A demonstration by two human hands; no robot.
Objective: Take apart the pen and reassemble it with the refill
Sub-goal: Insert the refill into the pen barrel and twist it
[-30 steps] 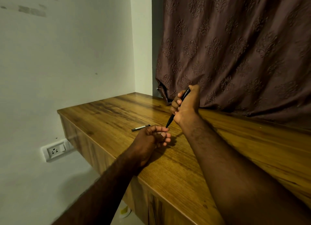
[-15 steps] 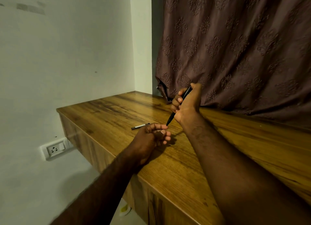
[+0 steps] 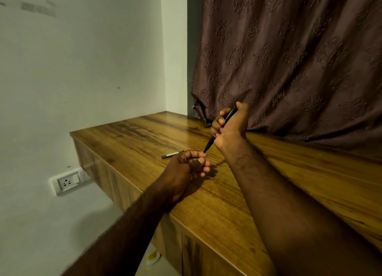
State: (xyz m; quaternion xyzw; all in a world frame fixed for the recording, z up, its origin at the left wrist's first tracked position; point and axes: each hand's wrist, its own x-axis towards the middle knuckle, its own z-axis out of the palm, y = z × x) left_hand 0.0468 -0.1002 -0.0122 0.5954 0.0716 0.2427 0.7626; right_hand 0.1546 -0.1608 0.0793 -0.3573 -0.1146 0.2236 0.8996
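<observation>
Head view, the only one there was, showed the right hand point(image 3: 231, 129) wrapped in a fist around a black pen point(image 3: 209, 143), which was raised clear of the wooden counter point(image 3: 134, 139) and slanted so that its pointed end aimed down and left. That point sat just beside, perhaps touching, the index finger of the left hand point(image 3: 184, 168), which rested low over the counter with its fingers curled inward. Whether those fingers pinched a small part or held nothing could not be made out. A slim grey rod point(image 3: 172, 155), probably the refill or an inner piece, lay flat on the counter just beyond the left hand, its near end hidden behind the knuckles. The chief risk looked to be a loss of small parts: if the tip section came free suddenly, it or a spring could drop, roll along the smooth wood and go over the near edge to the floor. The fist grip gave little fine control, so a hard twist could slip or jab the point into the left fingers. The rod could also be knocked away by the left hand, and the dim light would make anything dropped hard to find.
</observation>
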